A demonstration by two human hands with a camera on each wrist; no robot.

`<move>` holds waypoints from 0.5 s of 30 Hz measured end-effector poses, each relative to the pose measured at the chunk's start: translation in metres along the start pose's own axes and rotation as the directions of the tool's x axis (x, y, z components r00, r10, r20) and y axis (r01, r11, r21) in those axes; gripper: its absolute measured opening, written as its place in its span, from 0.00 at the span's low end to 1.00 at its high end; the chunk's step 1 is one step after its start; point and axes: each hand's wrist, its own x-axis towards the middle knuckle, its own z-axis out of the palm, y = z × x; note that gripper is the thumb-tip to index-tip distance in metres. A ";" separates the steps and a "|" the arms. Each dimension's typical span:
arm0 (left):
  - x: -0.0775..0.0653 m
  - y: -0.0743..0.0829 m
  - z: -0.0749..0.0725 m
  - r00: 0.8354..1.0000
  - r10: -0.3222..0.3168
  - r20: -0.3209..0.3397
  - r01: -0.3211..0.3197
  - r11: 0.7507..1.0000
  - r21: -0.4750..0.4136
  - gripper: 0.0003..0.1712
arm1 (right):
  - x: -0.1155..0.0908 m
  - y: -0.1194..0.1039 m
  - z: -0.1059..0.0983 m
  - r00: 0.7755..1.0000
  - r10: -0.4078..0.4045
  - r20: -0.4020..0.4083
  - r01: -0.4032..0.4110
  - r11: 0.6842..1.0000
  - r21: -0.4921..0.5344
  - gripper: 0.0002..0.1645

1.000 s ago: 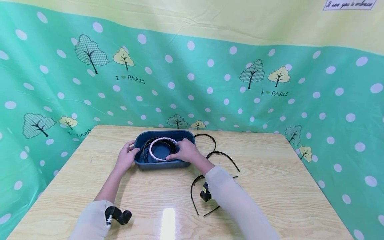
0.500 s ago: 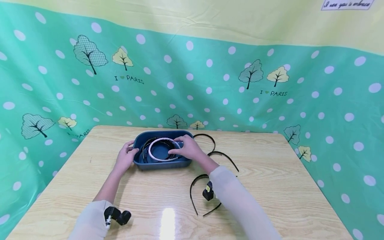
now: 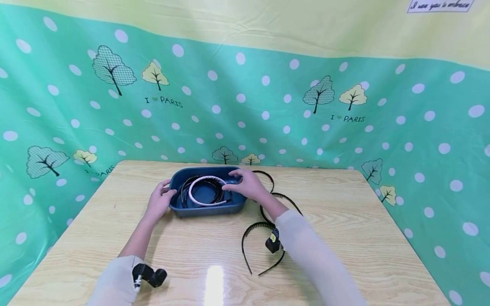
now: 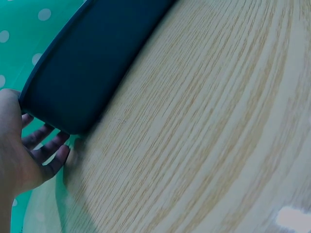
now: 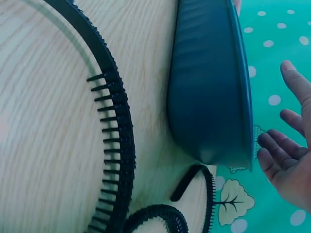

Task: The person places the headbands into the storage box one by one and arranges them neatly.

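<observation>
A dark blue plastic bin point(image 3: 210, 211) stands near the table's back edge. My left hand point(image 3: 158, 202) grips its left end, thumb over the rim and fingers outside, as the left wrist view also shows on the bin wall point(image 4: 87, 68). Inside lie a white headband point(image 3: 208, 204) and black headbands point(image 3: 185, 187), overlapping. Over the bin's right part hovers my right hand point(image 3: 250, 185), its thumb near the white headband. In the right wrist view this hand point(image 5: 291, 155) has spread fingers and holds nothing.
Several black toothed headbands lie on the wooden table right of the bin, one in front point(image 3: 243, 242), another partly under the right forearm point(image 3: 283, 195), another behind the right hand point(image 3: 272, 180). A green dotted curtain point(image 3: 245, 110) hangs behind the table.
My right hand has let go of the white headband and drawn back rightward, its fingers spreading. The headband stays in the bin. My left hand keeps its grip on the bin.
</observation>
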 end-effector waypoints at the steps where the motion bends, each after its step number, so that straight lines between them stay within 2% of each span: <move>1: 0.000 0.000 0.000 1.000 0.001 -0.001 -0.001 1.000 0.001 0.30 | -0.001 0.001 -0.002 1.000 0.003 0.000 -0.003 1.000 -0.005 0.36; 15: 0.001 -0.002 0.000 1.000 -0.002 0.005 0.002 1.000 -0.010 0.30 | -0.013 0.020 -0.025 0.996 0.079 -0.032 -0.079 0.997 0.007 0.36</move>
